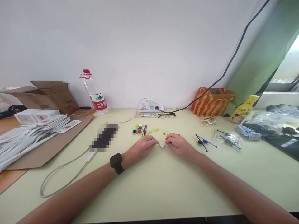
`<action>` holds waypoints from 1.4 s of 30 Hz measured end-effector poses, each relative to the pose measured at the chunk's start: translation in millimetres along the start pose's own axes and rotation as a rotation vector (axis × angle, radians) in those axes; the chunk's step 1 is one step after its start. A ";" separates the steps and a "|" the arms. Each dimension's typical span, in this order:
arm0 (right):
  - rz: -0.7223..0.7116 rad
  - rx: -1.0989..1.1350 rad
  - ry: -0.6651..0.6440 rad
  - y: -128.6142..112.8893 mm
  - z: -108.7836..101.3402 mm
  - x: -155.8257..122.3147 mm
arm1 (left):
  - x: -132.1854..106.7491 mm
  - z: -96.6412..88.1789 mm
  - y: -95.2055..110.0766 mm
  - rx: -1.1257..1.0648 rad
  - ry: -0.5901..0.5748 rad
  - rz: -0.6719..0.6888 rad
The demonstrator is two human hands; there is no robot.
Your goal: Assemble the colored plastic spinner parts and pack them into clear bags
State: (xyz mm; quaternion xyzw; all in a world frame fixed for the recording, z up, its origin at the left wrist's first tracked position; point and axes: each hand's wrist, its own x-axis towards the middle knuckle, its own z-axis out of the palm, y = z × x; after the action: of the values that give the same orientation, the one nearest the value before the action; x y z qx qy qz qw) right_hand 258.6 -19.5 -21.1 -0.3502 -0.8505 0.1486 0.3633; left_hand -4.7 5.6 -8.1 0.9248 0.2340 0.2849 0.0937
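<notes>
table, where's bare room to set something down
Bare: the table between the forearms, nearer than the white piece; also a smaller patch between the glasses and small packet. Crowded: left, with tags on cardboard; right, with plastic bags; centre, around the coloured caps.

Between our left hand and our right hand we have one small, round white piece. It stands on the pale tabletop, level as far as we can see, with its disc-like top facing up. Our fingertips come in just beside it from both sides, and we cannot tell whether they touch it. Its finer details are too small for us to make out.
</notes>
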 end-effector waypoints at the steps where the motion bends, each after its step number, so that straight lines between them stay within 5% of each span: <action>1: -0.002 -0.001 -0.001 0.0 -0.1 -0.1 | 0.0 0.2 -0.4 -0.001 -0.007 0.003; 25: 0.062 0.055 0.013 -3.1 -6.4 -1.3 | 0.2 1.0 -0.3 0.022 -0.034 0.030; 42: -0.010 0.073 -0.045 -7.3 7.4 6.2 | 2.9 -5.1 6.9 0.108 0.018 0.043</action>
State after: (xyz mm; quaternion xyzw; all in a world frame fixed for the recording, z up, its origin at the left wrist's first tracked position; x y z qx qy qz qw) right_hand 246.6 -20.3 -19.4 -0.3293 -0.8541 0.1856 0.3572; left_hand -3.0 1.2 -0.4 0.9308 0.2297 0.2821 0.0356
